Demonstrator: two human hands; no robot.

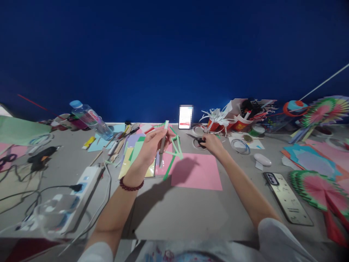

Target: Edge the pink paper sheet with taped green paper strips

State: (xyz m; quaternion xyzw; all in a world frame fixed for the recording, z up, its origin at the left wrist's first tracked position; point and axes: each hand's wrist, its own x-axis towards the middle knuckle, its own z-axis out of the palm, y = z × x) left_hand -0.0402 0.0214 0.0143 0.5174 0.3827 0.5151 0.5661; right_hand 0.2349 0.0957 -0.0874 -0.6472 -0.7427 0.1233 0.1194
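My left hand point(152, 143), with a dark red bead bracelet on its wrist, pinches a narrow pale paper strip point(162, 147). The strip stands nearly upright, its lower end over a stack of coloured paper. My right hand point(214, 144) is closed around the handles of black scissors point(196, 138), whose blades point left toward my left hand, apart from the strip. Below and between both hands a pink paper sheet point(201, 174) lies flat on the grey table, partly in shadow. Green paper strips point(178, 147) lie beside the stack, behind my left hand.
A power strip point(84, 189) with cables and a glue gun point(43, 158) lie at left, near a leaning water bottle point(91, 118). A lit phone point(185, 117) stands against the blue wall. At right are red cups point(241, 124), another phone point(289, 200) and paper fans point(321, 193).
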